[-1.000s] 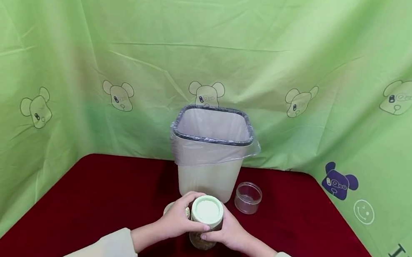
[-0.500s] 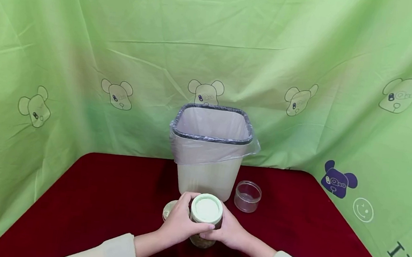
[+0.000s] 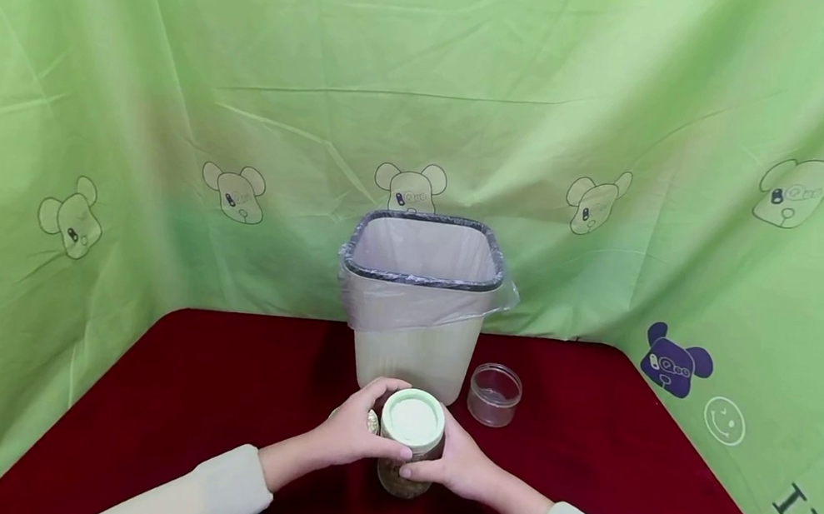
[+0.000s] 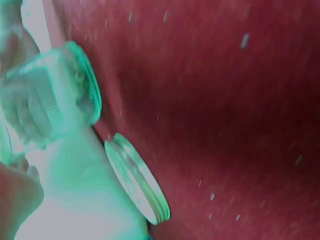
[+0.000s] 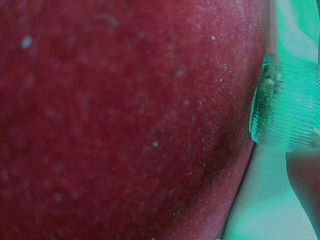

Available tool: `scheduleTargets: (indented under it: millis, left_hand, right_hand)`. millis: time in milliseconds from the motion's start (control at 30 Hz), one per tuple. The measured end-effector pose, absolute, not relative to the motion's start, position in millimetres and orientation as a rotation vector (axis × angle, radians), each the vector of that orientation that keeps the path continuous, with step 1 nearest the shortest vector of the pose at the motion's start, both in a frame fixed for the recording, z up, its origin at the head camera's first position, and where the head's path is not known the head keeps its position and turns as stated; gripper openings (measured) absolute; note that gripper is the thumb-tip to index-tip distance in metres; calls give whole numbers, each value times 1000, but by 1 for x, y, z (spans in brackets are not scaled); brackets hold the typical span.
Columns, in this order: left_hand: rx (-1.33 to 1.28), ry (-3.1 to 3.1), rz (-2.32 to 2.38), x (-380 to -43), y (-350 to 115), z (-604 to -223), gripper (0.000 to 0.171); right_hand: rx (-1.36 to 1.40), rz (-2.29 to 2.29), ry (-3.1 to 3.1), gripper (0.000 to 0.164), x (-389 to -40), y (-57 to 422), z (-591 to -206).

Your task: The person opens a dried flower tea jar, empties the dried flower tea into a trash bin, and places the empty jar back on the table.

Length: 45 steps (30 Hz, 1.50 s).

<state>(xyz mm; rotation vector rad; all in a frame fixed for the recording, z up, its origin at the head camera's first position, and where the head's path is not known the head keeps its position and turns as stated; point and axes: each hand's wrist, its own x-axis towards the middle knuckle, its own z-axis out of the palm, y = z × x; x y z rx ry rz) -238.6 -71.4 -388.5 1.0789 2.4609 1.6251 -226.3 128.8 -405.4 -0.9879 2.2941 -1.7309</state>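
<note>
Saw, from the head view, both hands together on one upright clear jar (image 3: 406, 488), topped with a green lid (image 3: 413, 421). Found the left hand (image 3: 344, 434) clamped round the upper part, thumb across the front at the lid's lower edge and index finger bent toward the back. Found the right hand (image 3: 464, 463) clamped round the body from the other side, thumb across the front below the other thumb. Placed the jar at the near middle of the red-covered bench (image 3: 232, 389), in front of a pale bin (image 3: 411, 366) lined with a thin plastic bag (image 3: 399, 310). Spotted a flat lid (image 3: 373, 424) mostly hidden behind the left hand, and a clear tub (image 3: 492, 414) just beside the bin, past the right hand. Noted a green curtain (image 3: 290, 127) with printed animal heads around the bench.

Made out, in the left wrist view, the jar slanting in from the left edge, with brownish bits (image 4: 80, 75) near its base. Saw the flat lid near it, lying on the bench, and pale flecks (image 4: 244, 40) on the red.

Caught, in the right wrist view, the jar's ribbed lower part at the right edge, touching part of a hand. Could not tell there which hand.
</note>
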Motion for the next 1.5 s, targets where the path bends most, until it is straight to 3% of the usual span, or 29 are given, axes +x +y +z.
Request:
scheduleTargets:
  millis: [167, 367, 600, 900, 1133, 1500]
  left_hand:
    - [1232, 2325, 1612, -262, -74, -402, 71]
    - [1290, 2250, 1649, -259, -73, -396, 67]
    - [1156, 2505, 1594, -237, -70, -381, 65]
    - [952, 2753, 1671, -236, -58, -411, 72]
    - [832, 2839, 1685, -230, -52, -413, 72]
    - [869, 2786, 1676, -230, -57, -412, 82]
  right_hand:
    - [-969, -1719, 2285, 79, -227, 129, -405]
    - [-947, -1710, 2293, 80, -227, 129, -405]
    - [-961, -1709, 2331, 79, -225, 128, -405]
    - [-1005, -1716, 2349, 76, -224, 126, -406]
    - [-975, -1737, 2347, 77, -225, 127, -408]
    - [-977, -1740, 2340, 76, -225, 126, -409]
